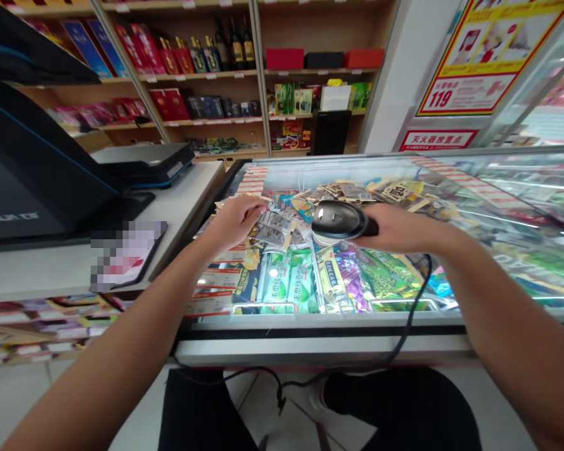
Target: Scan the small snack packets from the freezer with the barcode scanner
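Observation:
My left hand [232, 220] is closed, thumb and fingertips pinched on the upper edge of a small clear snack packet [273, 230] with dark contents. In my right hand [397, 228] is a black barcode scanner [339, 219], its head pointing left toward the packet and a short distance from it. The scanner's cord [410, 322] hangs down in front of the freezer and loops to the left. Both hands are over the glass top of a chest freezer [319, 341]. Beneath them lie many small snack packets, green ice-pop packs [289, 282] and a purple pack [352, 275].
On the left counter [188, 219] stand a dark checkout terminal [42, 163] and a flat scale [145, 160]. A phone [134, 257], partly blurred out, lies at the counter's edge. Shelves [202, 75] with bottles and boxes are behind. A red-and-yellow poster [479, 62] hangs at right.

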Demonstrator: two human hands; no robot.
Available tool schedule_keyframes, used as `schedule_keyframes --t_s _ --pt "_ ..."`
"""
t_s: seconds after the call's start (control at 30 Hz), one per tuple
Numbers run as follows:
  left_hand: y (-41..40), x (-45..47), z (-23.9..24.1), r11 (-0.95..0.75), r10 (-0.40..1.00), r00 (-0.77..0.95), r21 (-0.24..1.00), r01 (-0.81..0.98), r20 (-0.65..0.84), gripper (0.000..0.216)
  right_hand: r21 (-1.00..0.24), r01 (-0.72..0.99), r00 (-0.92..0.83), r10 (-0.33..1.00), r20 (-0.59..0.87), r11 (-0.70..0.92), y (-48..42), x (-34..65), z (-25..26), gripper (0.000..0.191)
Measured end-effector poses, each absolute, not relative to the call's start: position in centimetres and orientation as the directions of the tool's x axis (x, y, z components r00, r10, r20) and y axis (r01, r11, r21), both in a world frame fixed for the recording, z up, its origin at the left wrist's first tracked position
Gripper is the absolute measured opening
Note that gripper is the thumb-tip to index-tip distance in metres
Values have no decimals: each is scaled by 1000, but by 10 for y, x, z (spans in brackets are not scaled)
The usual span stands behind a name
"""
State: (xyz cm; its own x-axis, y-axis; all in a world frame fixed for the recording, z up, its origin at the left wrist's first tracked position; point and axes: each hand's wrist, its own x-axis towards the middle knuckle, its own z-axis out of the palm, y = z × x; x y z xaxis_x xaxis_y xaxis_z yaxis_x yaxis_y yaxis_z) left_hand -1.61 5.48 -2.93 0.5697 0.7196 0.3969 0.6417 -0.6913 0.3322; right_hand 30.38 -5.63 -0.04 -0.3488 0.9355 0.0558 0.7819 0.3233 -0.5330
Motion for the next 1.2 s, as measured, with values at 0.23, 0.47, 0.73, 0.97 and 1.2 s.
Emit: schedule_keyframes --t_s 0.23,0.47,0.73,0.97,1.2 --pt "63 -24 -33 -650 753 526 324 687 395 36 -578 741 -379 923 62 343 -57 302 -6 28" --pt "61 -25 -32 -618 749 528 138 774 400 38 -609 724 -353 933 75 323 -59 301 -1 30" --pt "27 11 -37 -597 729 514 52 801 452 33 -885 403 -135 972 195 233 -54 311 1 31" --pt "-1 102 -49 -933 291 924 -141 332 246 35 -968 40 -5 969 247 247 -53 308 6 31" --pt "-11 138 -51 -945 261 929 -129 302 261 49 -971 -65 -51 971 235 232 -59 321 15 30"
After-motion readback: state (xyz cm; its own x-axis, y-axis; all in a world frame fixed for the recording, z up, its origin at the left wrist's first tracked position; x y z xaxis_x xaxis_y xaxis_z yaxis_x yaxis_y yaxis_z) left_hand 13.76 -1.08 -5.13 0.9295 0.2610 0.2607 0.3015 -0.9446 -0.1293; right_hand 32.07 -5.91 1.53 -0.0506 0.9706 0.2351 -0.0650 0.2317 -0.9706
